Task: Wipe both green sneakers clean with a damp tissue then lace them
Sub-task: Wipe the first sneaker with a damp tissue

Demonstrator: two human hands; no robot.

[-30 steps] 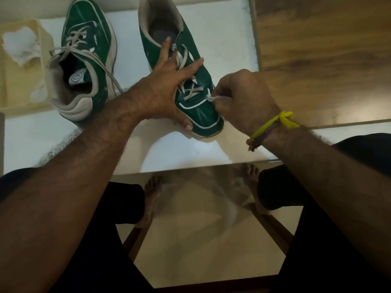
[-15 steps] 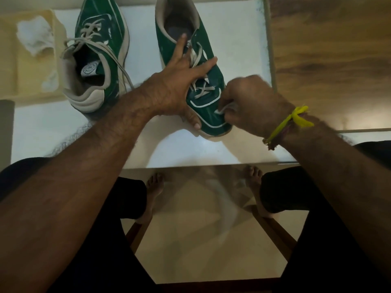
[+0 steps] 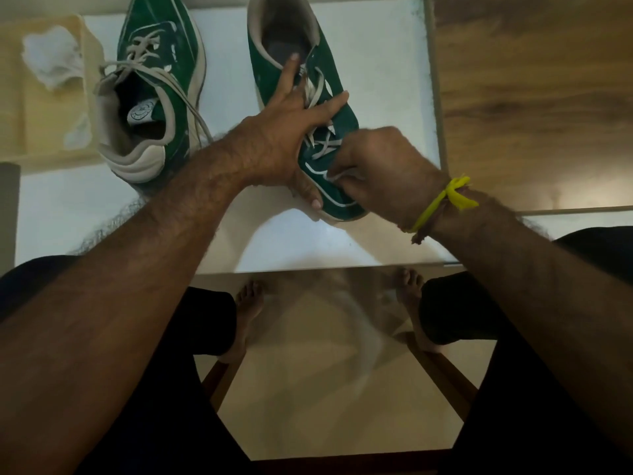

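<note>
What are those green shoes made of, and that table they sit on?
The right sneaker looks like matte green suede or a similar napped fabric, with flat woven cotton-like laces. The left sneaker matches, and its pale moulded heel looks like rubber or foam. The table seems to be glass: bare feet and the floor show through it.

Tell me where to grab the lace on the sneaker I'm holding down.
Pinch the free lace end near the toe, coming from the right. The left hand lies spread over the left side of the sneaker, so only that side is open; the right hand is already there.
</note>
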